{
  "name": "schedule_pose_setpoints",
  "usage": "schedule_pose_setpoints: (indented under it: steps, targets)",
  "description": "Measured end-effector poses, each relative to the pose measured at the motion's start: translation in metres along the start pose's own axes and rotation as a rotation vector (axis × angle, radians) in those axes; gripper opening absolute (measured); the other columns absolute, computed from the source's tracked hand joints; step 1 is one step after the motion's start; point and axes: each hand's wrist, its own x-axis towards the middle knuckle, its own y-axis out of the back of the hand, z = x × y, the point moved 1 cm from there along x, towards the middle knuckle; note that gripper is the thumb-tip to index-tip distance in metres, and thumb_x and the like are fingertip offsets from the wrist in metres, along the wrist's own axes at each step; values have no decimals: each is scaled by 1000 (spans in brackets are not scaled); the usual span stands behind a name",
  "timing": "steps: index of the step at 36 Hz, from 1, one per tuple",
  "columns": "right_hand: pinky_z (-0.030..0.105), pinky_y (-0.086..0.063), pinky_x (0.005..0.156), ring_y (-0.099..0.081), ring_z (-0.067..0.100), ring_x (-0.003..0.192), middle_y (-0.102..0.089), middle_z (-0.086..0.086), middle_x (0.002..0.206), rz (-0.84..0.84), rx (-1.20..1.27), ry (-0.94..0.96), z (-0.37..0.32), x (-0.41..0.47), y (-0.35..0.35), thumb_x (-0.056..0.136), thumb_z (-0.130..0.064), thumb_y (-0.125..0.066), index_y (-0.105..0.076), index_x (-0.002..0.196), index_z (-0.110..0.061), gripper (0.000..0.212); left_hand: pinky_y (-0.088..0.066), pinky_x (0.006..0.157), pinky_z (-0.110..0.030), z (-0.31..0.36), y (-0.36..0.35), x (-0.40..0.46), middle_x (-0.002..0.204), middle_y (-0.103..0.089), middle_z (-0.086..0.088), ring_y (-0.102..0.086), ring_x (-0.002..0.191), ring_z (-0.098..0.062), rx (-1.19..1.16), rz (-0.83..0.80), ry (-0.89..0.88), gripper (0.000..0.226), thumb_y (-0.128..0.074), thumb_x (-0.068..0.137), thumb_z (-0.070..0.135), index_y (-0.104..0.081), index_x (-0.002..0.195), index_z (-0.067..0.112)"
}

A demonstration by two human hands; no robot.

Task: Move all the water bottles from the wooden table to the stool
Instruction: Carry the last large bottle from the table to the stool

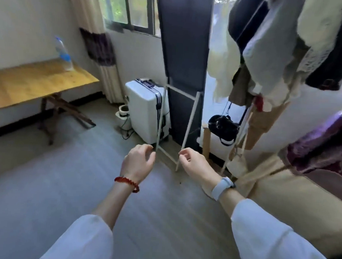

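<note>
Progress on the task was hard to judge, but at least one water bottle (64, 53) was left: it stood upright on the wooden counter (38, 82), near the far edge by the wall. No other bottle was visible on the counter. The stool could not be seen with certainty, so I could not tell how many bottles were already there. The left hand (138, 162) and the right hand (194, 164) were held out in front of the body, a little apart, over the floor (64, 173). Their fingers were loosely curled and held nothing. Both hands were well apart from the bottle, so in my judgement the person had to go to the counter to take it.
</note>
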Motion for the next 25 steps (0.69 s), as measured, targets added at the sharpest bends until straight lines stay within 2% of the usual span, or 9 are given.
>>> schedule_pose_setpoints:
  steps: [6,11,17,21,25]
  targets:
    - [32,-45,87,-58,26,102,-64,9,112,-183,-54,162,-92,134,-74,92,-25,-42,-55,112,-12,28,-45,90,-36,-100,63,77,113,-62,-8,-56,106,-25,40,114,211,25,-54,89,23,-61,110,12]
    - [34,-47,83,-59,28,98,-65,9,107,-279,-92,274,-158,239,-149,90,-25,-43,-58,106,-14,24,-46,89,-37,-197,115,135,113,-63,-9,-58,104,-27,62,229,367,24,-55,87,21,-62,108,11]
    - [22,-38,74,-60,22,96,-67,5,106,-340,-109,399,-250,370,-242,91,-26,-43,-58,106,-15,25,-45,87,-33,-317,184,226,110,-63,-5,-57,102,-24,57,355,459,22,-55,86,23,-63,104,14]
    - [25,-42,81,-60,24,101,-66,7,110,-357,-99,428,-327,460,-290,91,-28,-43,-58,108,-15,26,-44,82,-29,-389,243,307,105,-64,-7,-58,98,-25,61,414,474,18,-57,86,20,-64,101,13]
    - [27,-44,79,-60,24,100,-65,8,111,-336,-49,428,-385,538,-317,91,-27,-45,-57,111,-15,26,-42,81,-26,-438,287,387,105,-63,-7,-57,99,-23,59,429,475,18,-56,86,20,-64,101,13]
